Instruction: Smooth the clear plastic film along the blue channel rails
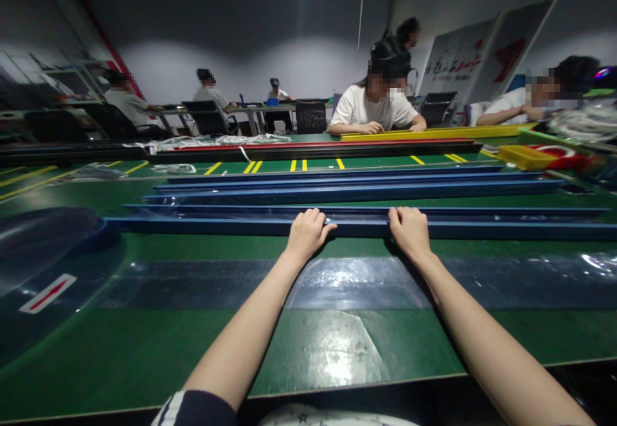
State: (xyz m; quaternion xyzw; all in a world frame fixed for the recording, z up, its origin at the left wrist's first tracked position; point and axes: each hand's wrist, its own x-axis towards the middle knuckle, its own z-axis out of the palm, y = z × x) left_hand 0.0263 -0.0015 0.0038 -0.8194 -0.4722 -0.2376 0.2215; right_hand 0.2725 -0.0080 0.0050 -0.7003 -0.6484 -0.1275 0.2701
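My left hand (306, 234) is closed over the nearest long blue channel strip (226, 226), its fingers curled over the top and its thumb pointing right. A short way to the right, my right hand (411, 232) grips the same strip with bent fingers. Between the two hands a stretch of the strip shows. Closer to me, a flat clear plastic strip (357, 281) lies across the green table (270, 349), under my forearms. At the left a large curved sheet of clear plastic (43, 239) bulges up, with a white label bearing a red arrow (48, 293).
Several more blue strips (357, 189) lie parallel behind. Beyond are a red and black strip (308, 150), a yellow strip (448, 133) handled by a person (369, 105), and a yellow tray (523, 156). Another person (511, 101) leans in at the right.
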